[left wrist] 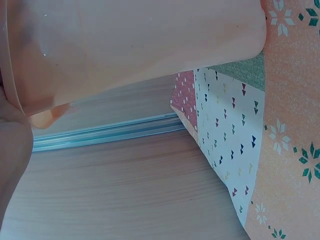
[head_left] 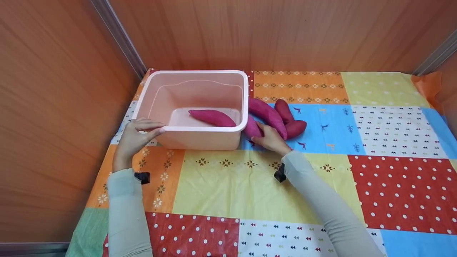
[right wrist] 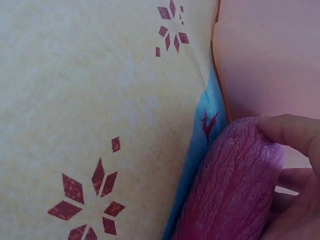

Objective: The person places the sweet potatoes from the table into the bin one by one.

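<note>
Pale sleeves [head_left: 128,217] nearest; our left hand [head_left: 137,138] pinches the pink tub [head_left: 200,140] by its rim, our right hand [head_left: 273,140] grips a sweet potato [head_left: 252,127]; lifting low, we could knock that rim.

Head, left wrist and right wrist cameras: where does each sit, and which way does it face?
Head: on the head, facing forward and down at the pale pink rectangular plastic tub; left hand, right hand and pale sleeves show.
Left wrist: on that wrist, facing the tub's outside; part of the left hand shows.
Right wrist: on that wrist, facing a long purple sweet potato; the gripping right hand shows.
Shared: head and right wrist both show that sweet potato.
</note>
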A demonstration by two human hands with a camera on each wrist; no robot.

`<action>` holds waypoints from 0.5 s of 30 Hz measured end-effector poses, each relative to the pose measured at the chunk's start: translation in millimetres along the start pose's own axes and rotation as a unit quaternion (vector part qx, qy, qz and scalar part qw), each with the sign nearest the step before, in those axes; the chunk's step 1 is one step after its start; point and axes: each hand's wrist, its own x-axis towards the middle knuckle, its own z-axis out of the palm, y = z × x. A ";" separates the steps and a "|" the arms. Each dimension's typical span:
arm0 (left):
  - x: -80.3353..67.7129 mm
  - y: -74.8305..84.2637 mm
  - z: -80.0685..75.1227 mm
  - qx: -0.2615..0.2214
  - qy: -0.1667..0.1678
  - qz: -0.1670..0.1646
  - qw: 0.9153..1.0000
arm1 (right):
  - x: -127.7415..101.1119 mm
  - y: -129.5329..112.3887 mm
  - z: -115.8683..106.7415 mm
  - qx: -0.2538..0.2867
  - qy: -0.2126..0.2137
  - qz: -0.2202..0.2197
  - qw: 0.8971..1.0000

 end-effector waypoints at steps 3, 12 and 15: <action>0.0 0.1 0.6 0.006 0.001 -0.001 1.000 | -1.1 -1.5 -1.3 0.008 -0.004 0.008 1.000; 0.2 -0.8 0.5 0.003 0.002 -0.007 1.000 | -1.5 -3.6 -5.0 0.017 -0.007 0.036 0.999; 0.6 -0.9 0.7 -0.001 0.004 0.003 1.000 | -1.2 -5.3 -6.9 0.023 -0.004 0.040 0.999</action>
